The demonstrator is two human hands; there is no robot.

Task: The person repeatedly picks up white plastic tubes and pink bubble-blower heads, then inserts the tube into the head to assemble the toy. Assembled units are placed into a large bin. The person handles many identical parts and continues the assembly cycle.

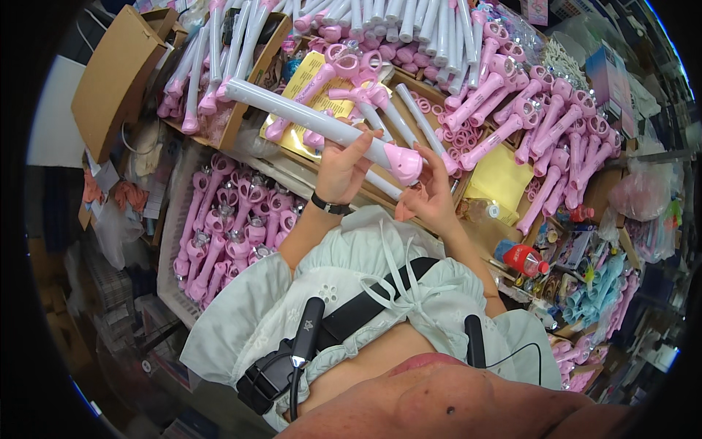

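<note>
A cardboard box sits at the upper left. Right of centre is a red-labelled bottle, with light-blue pieces farther right.

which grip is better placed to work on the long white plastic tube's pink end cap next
Probably the right grip: it is beside the pink plastic end cap, while the left grip holds the long white plastic tube.

A white tube is partly hidden by the left hand, while the contact between its pink end and the right hand is too small to tell. A pale sleeve masks a crate's corner; the upper edge crops piled tubes, and stacked goods at lower left blur.
</note>
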